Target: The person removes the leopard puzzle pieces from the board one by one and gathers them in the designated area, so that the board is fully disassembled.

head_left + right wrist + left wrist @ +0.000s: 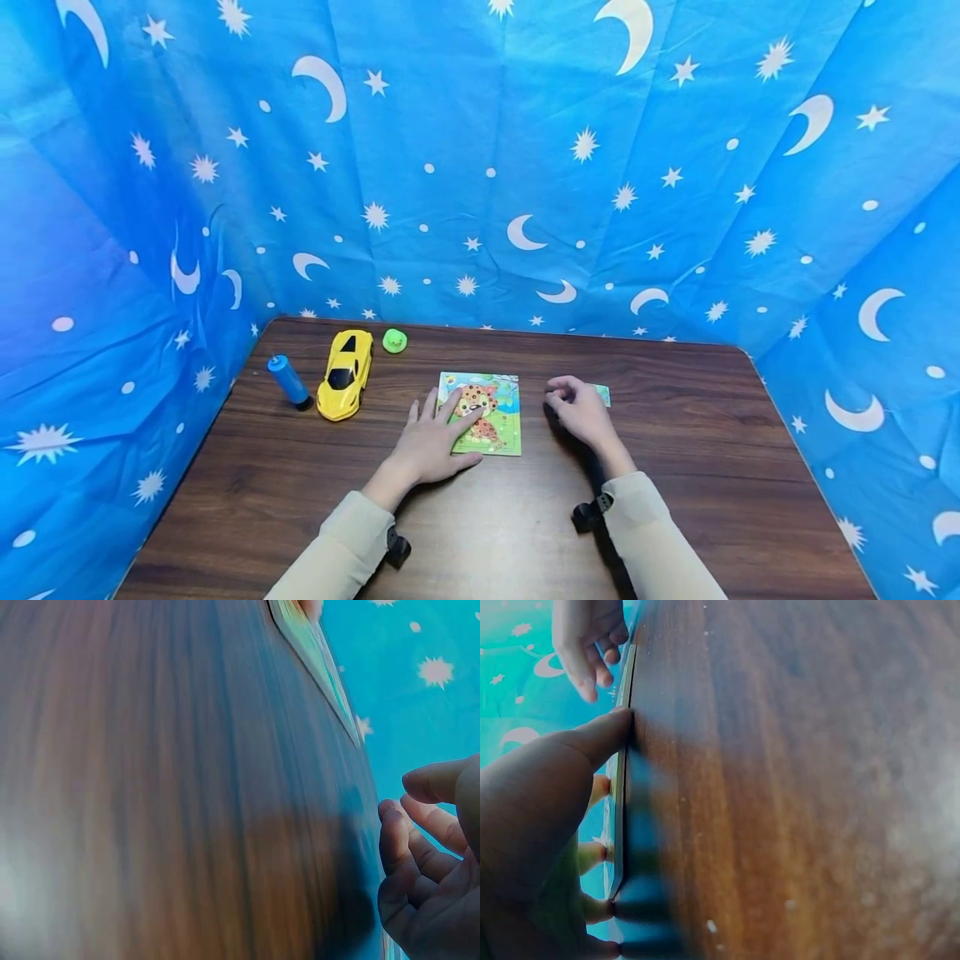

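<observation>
A square picture puzzle board point(506, 429) with a spotted cartoon animal lies flat on the table. My left hand point(431, 442) rests on its left part with fingers spread, covering some of the picture; the thumb is at the near edge. In the left wrist view the board point(618, 825) appears edge-on beneath the fingertips. To the right of the board is my right hand point(581, 410), its fingers loosely bent, with nothing visible between thumb and fingers point(431, 776) in the right wrist view. Partly hidden behind it lies a small green and blue flat piece point(603, 394).
At the left of the brown wooden table point(712, 467) stand a blue cylinder point(288, 379) with a black end, a yellow toy car point(345, 375) and a small green rubber duck point(394, 341). A blue curtain point(465, 150) with moons and stars surrounds the table's back and sides.
</observation>
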